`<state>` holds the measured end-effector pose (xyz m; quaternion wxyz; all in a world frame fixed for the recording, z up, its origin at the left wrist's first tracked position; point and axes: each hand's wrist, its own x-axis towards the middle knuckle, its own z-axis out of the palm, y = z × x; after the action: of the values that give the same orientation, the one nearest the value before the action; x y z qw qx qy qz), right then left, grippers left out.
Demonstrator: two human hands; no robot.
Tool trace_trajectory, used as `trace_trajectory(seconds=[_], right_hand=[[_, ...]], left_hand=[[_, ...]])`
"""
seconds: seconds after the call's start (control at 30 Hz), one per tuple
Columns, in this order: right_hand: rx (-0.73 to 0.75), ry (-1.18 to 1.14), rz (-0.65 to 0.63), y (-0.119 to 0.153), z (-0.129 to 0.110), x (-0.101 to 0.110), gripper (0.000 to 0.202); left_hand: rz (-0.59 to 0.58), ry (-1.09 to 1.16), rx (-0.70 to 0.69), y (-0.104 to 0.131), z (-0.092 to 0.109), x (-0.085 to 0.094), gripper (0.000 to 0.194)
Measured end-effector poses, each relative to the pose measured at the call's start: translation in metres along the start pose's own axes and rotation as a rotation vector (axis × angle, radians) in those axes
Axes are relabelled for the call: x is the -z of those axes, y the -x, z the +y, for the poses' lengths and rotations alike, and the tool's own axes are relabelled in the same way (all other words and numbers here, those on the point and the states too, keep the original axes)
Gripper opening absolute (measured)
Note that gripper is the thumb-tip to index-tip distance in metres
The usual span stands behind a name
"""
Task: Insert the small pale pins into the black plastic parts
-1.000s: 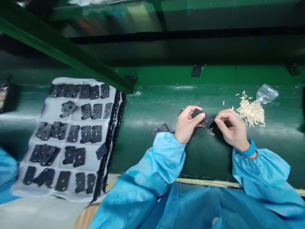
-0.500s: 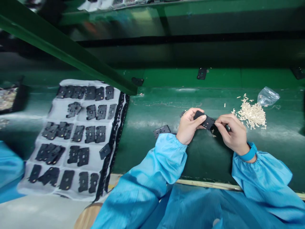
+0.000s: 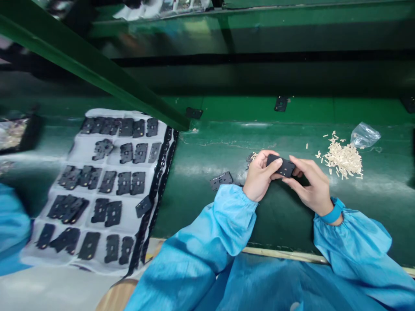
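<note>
The left hand (image 3: 259,177) grips a black plate (image 3: 285,167) over the desk (image 3: 282,229); the right hand (image 3: 309,183) clasps its opposite end, apparently to steady it. Pale pieces (image 3: 344,160) lie near the right hand, presumably for reach. Since the preceding frame, the right fingertips have spread to straddle that end.

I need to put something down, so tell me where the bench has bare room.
Bare green bench shows between the left sleeve and right sleeve, nearer the person than the held black part, and between the white tray and loose black part. Crowded: the beige pile beside the plastic bag, and the tray's black parts.
</note>
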<state>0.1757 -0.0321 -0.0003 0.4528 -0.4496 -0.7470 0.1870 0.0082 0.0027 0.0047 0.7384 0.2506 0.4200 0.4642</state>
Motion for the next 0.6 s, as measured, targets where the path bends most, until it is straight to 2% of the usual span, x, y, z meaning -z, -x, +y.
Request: trace_trajectory(seconds=[0.17,0.4,0.47,0.6], right_hand=[[0.088,0.114,0.116,0.0055,-0.0043,-0.0056,0.071],[0.193,0.179,0.194,0.0078,-0.003,-0.0065,0.076],[0.147,0.148,0.195,0.0075,-0.0034,-0.0069,0.07],[-0.069,-0.022,0.114,0.0095,-0.0007,-0.0072,0.054]], left_hand=[[0.024,0.073,-0.019,0.003,-0.0065,-0.004,0.066],[0.032,0.123,-0.024,0.0055,-0.0093,-0.0054,0.064],[0.034,0.119,-0.035,0.0052,-0.0088,-0.0046,0.065],[0.015,0.074,-0.058,0.0025,-0.0082,-0.0015,0.064]])
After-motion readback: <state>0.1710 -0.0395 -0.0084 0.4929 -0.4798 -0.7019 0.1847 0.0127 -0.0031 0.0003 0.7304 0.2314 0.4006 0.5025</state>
